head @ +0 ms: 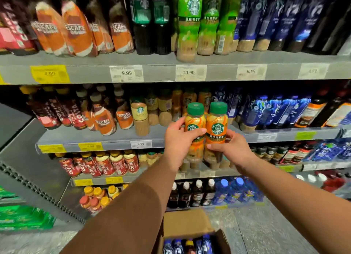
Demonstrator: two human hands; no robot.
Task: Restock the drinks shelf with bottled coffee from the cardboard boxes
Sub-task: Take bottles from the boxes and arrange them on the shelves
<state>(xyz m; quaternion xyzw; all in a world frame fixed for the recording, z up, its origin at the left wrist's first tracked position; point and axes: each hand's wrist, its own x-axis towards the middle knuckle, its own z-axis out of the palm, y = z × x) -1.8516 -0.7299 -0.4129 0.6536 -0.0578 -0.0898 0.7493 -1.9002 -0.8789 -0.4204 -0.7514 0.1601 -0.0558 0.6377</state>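
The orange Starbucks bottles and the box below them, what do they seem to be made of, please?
The orange Starbucks bottles: probably clear plastic under glossy printed sleeves; coffee shows through near the base. The box: matte brown cardboard, with a raised flap.

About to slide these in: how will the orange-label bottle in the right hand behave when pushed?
The orange-label bottle looks full, likely heavy for its size. Tall and narrow, it may tip if pushed high. Its glossy sleeve could slip; the right hand holds it low.

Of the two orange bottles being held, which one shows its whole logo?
The orange bottle in the right hand: its round green logo faces out uncovered, while the left hand covers part of the other's.
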